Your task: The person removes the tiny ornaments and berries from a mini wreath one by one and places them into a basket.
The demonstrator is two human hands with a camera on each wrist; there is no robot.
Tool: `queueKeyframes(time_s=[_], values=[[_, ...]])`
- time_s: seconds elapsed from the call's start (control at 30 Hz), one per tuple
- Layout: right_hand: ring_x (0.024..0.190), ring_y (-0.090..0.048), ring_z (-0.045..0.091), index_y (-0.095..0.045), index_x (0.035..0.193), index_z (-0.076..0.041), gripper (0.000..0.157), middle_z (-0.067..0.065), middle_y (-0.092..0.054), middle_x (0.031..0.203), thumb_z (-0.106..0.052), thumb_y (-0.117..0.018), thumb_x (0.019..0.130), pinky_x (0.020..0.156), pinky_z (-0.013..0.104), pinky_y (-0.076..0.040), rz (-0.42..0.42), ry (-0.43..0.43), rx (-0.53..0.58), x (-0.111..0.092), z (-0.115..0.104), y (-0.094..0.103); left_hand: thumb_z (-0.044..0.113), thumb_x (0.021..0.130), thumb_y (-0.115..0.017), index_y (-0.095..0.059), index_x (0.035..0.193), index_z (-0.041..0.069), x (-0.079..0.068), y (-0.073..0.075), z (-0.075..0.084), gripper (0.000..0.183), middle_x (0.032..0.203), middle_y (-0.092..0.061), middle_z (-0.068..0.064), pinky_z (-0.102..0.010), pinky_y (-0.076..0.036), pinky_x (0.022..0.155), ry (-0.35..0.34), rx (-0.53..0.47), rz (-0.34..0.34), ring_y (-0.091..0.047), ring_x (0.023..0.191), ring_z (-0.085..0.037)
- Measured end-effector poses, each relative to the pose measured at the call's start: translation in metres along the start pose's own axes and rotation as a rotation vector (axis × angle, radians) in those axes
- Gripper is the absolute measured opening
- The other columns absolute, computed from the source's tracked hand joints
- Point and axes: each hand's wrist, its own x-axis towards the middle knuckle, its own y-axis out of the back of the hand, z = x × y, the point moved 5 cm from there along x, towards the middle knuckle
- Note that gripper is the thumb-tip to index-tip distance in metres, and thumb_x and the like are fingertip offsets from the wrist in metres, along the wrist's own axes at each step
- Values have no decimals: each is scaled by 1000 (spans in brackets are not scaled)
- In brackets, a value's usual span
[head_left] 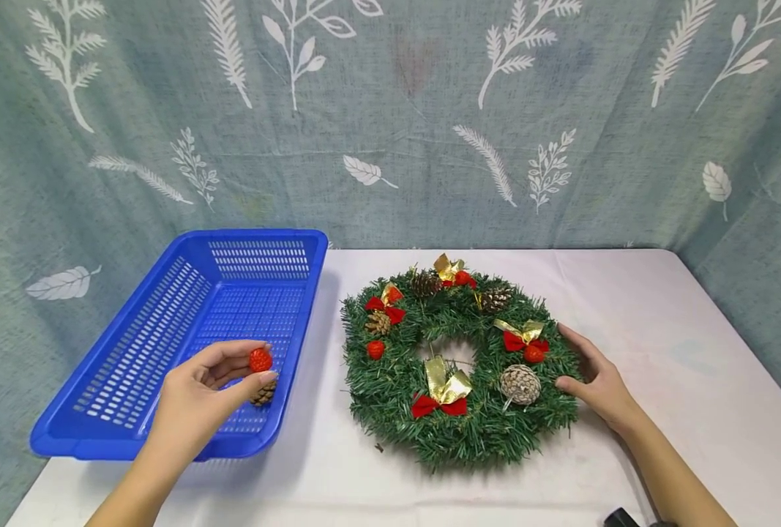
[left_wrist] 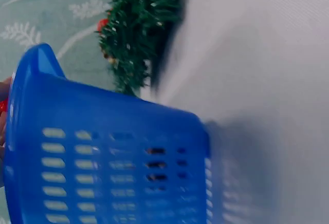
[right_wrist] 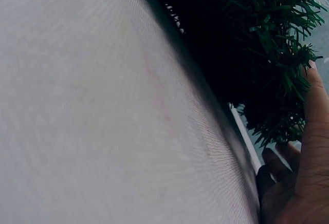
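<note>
My left hand [head_left: 195, 395] pinches a small red textured ball [head_left: 260, 359] between thumb and fingers, over the near right corner of a blue plastic basket [head_left: 252, 234]. Just below the ball, a brown pinecone [head_left: 263, 394] lies inside the basket, partly covered by the thumb. A green Christmas wreath [head_left: 459, 443] lies flat on the table, decked with red and gold bows [head_left: 440, 405], pinecones [head_left: 520, 384] and red balls [head_left: 375, 350]. At its right edge my right hand [head_left: 597, 380] grips the greenery, thumb nearer me; the right wrist view shows the fingers [right_wrist: 280, 165] partly curled beside the branches.
A white cloth covers the table [head_left: 660, 329]. Behind it hangs a grey-green curtain [head_left: 403, 146] with white leaf prints. Near the front edge is a black object [head_left: 621, 518], cut off by the frame. A dark scrap [head_left: 379, 447] lies beside the wreath.
</note>
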Motion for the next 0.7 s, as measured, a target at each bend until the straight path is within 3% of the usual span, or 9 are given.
queueKeyframes(time_s=[0.33, 0.53, 0.7], values=[[132, -26, -10, -26, 149, -6, 76, -16, -31, 148, 2, -66, 85, 102, 3, -25, -13, -7, -17, 1, 4, 0, 11, 78, -78, -66, 109, 2, 0, 12, -35, 34, 92, -69, 15, -13, -54, 72, 12, 64, -79, -65, 83, 2], [132, -27, -11, -27, 149, -5, 75, -15, -31, 148, 1, -66, 85, 102, 3, -25, -10, -3, -12, 1, 5, 1, 1, 81, -72, -62, 111, -5, 9, 22, -48, 32, 102, -67, 14, -24, -58, 73, -39, -74, -275, -68, 89, -6], [132, -27, -11, -26, 149, -5, 75, -18, -31, 147, 1, -66, 85, 102, 3, -25, -9, 2, -6, 0, 3, 1, 3, 83, -70, -63, 112, -3, 17, 29, -53, 30, 104, -69, 6, -30, -59, 74, -15, -113, -416, -69, 92, -13]])
